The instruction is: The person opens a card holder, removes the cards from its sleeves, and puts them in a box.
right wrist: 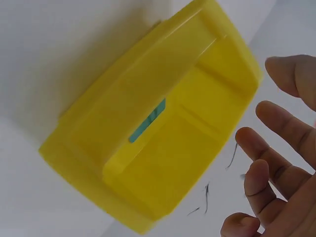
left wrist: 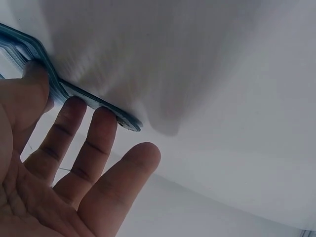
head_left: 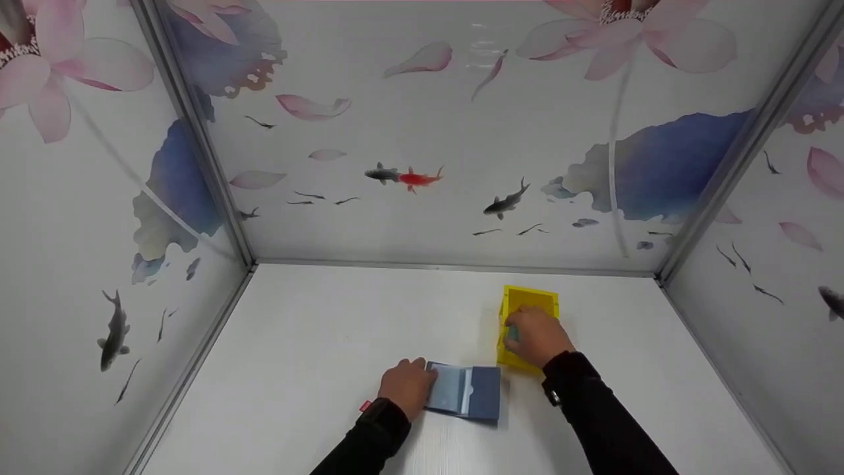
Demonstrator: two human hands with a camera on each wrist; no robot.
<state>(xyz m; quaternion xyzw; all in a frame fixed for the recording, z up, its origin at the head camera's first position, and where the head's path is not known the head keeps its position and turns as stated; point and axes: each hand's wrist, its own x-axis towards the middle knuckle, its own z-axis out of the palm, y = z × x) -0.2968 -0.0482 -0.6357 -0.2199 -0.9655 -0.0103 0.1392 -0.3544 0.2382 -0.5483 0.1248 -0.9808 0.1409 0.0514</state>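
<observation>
A blue bifold card holder (head_left: 450, 390) lies spread open on the white tabletop, its paler inner pocket facing up. My left hand (head_left: 405, 387) grips its left edge; in the left wrist view the thumb and forefinger pinch the folded edge (left wrist: 42, 54), with other fingertips at its underside. My right hand (head_left: 542, 336) is over the yellow bin (head_left: 531, 296), to the right of and beyond the card holder. In the right wrist view its fingers (right wrist: 281, 170) are spread and hold nothing. A small teal card (right wrist: 149, 120) lies inside the bin, partly hidden by the near wall.
The white tabletop (head_left: 316, 330) is enclosed by a back wall (head_left: 435, 224), a left wall (head_left: 66, 231) and a right wall (head_left: 771, 244), printed with lotus flowers and fish. Grey metal strips run along the corners.
</observation>
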